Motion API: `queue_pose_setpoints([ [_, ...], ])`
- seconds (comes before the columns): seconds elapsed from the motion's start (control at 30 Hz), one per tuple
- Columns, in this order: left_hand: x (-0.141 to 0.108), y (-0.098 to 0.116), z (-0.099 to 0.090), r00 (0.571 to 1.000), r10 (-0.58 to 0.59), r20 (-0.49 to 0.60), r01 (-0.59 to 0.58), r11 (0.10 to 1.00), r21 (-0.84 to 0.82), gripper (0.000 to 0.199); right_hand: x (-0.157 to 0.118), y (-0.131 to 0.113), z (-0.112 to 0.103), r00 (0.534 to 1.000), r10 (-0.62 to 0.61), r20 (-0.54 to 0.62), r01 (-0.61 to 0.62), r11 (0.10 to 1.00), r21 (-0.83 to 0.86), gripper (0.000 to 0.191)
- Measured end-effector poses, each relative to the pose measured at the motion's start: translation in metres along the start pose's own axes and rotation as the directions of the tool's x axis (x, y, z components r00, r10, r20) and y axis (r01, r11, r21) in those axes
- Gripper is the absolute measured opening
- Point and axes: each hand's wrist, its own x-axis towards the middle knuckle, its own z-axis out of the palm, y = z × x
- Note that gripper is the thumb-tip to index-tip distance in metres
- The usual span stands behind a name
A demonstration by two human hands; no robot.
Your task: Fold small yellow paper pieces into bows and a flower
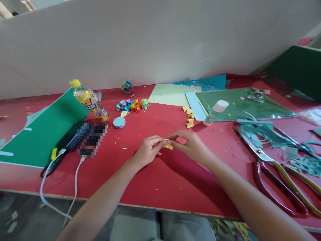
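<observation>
Over the middle of the red table, my left hand [149, 150] and my right hand [188, 144] meet at a small piece of yellow paper [168, 144]. The fingers of both hands pinch it, and part of it is hidden behind them. Just beyond my right hand lie several folded yellow paper pieces [190, 123]. A glue stick [216, 113] with a white cap stands tilted to their right. Left of centre sit a stack of pale blue paper circles [119, 122] and a row of crumpled coloured paper pieces [132, 105].
Large scissors [260, 154] and teal paper scraps [265, 134] lie at the right. Green sheets in plastic [243, 103] are behind. At left are a drink bottle [90, 103], a power bank [72, 135], a phone [92, 139] and white cables [76, 180]. A paper ball [127, 87] sits near the wall.
</observation>
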Motion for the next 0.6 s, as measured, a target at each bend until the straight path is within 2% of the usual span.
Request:
queue_pose_setpoints([
  [0.1, 0.0001, 0.0001, -0.0006, 1.0, -0.008, 0.014, 0.008, 1.0, -0.007, 0.031, 0.0001, -0.0003, 0.0015, 0.983, -0.182, -0.022, 0.18, 0.981, -0.072, 0.015],
  [0.2, 0.0006, 0.0004, -0.0008, 0.999, -0.042, 0.006, 0.042, 0.999, -0.024, 0.028, 0.0, -0.0006, 0.0028, 0.969, -0.248, -0.008, 0.244, 0.96, -0.137, 0.016],
  [0.33, 0.0011, 0.0002, 0.0003, 0.993, -0.118, 0.016, 0.119, 0.991, -0.054, 0.029, 0.0004, 0.0002, 0.0035, 0.987, -0.155, 0.028, 0.157, 0.985, -0.067, 0.015],
  [0.43, 0.0009, -0.0005, 0.0017, 0.991, -0.135, -0.009, 0.135, 0.99, -0.034, 0.028, 0.0014, 0.0002, 0.0035, 0.997, -0.067, 0.04, 0.068, 0.998, -0.012, 0.015],
  [0.6, 0.0001, 0.0006, 0.0024, 0.989, -0.14, -0.037, 0.139, 0.99, -0.031, 0.026, 0.0023, -0.0009, 0.0039, 0.998, -0.031, 0.049, 0.031, 0.999, -0.011, 0.015],
])
